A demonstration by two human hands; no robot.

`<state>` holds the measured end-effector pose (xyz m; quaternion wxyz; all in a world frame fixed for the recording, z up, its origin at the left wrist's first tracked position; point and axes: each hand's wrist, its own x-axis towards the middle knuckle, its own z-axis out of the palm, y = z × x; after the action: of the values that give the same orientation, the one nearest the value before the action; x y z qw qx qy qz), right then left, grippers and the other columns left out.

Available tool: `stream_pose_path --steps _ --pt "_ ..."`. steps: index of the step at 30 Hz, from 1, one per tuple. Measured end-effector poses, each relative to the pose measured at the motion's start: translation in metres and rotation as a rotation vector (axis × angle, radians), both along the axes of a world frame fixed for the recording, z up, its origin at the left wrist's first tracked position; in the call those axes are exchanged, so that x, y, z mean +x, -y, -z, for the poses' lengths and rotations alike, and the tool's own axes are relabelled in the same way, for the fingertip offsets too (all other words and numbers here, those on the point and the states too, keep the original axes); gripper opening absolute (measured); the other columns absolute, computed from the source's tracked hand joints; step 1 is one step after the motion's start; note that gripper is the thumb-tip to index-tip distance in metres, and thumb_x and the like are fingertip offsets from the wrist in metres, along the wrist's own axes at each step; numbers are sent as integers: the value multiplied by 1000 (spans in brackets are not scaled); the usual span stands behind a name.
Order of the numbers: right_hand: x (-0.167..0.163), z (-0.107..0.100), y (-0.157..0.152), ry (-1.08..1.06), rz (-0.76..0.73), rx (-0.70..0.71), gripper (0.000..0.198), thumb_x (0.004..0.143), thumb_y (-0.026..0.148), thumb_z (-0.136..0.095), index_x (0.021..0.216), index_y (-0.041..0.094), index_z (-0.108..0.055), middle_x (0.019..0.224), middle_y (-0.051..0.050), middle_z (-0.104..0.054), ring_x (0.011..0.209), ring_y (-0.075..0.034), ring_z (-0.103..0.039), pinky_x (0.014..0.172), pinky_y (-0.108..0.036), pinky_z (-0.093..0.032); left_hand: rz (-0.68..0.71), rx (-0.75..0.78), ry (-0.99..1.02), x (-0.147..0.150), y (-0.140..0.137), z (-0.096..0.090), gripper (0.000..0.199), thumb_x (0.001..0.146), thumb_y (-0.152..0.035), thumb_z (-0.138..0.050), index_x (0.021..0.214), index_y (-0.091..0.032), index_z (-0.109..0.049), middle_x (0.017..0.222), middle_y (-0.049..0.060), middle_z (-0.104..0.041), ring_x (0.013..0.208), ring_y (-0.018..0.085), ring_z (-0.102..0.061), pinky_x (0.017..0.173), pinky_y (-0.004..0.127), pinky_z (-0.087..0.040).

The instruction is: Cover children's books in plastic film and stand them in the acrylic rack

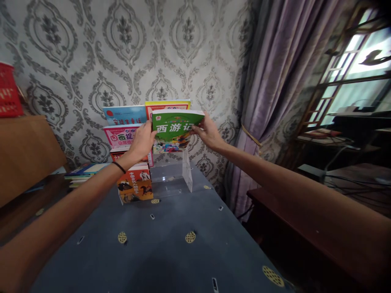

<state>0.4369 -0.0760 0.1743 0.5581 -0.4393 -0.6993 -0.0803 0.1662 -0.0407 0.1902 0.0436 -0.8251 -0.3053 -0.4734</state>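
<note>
A green book (172,129) with white Chinese characters is held up between my two hands, above a clear tiered book stand (187,173). My left hand (143,139) grips its left edge, and my right hand (209,131) grips its right edge with the thumb on the cover. Behind it, a yellow-and-red book (168,104) stands at the back. On the stand's left side, a blue book (124,115), a pink book (117,136) and an orange book (135,183) with horses stand in rows. My left forearm hides parts of these.
The stand rests on a table with a dark blue patterned cloth (159,252). A stack of books (87,171) lies at the left, near a wooden cabinet (30,154) with a red basket (10,91) on it. A purple curtain (271,101) and a dark red piece of furniture (293,228) are at the right.
</note>
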Motion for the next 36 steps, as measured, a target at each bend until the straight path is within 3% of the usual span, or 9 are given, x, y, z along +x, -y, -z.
stream_pose_path --steps 12,20,24,31,36 --pt "-5 -2 0 -22 -55 -5 47 88 29 -63 133 27 -49 102 -6 -63 90 -24 -62 77 -42 -61 -73 -50 -18 -3 -2 0 5 92 -13 -54 94 -16 -55 89 9 -68 87 26 -70 84 41 -56" --pt "-1 2 -5 -56 -76 -19 42 85 32 -65 125 26 -51 105 -5 -63 90 -23 -64 76 -39 -60 -97 -67 -36 2 2 -2 5 91 -12 -55 95 -15 -56 90 12 -69 93 29 -70 87 43 -55" --pt "3 8 -12 -55 -124 -33 37 86 31 -62 121 24 -50 101 -5 -62 85 -22 -64 74 -39 -60 -58 -74 -24 5 -4 2 9 89 -10 -55 96 -16 -57 92 10 -70 94 29 -71 88 42 -55" --pt "2 23 -20 -43 -60 -60 36 87 32 -57 121 24 -48 100 -6 -63 86 -25 -65 77 -42 -58 -35 -139 -13 10 -9 16 33 85 -5 -50 116 -17 -53 103 12 -71 100 28 -70 92 43 -56" --pt "-1 28 -19 -42 20 -65 33 85 25 -55 118 22 -48 96 -6 -65 82 -25 -67 77 -41 -57 -38 -180 10 10 -9 29 44 85 -7 -51 126 -20 -44 99 10 -71 98 29 -69 92 47 -55"
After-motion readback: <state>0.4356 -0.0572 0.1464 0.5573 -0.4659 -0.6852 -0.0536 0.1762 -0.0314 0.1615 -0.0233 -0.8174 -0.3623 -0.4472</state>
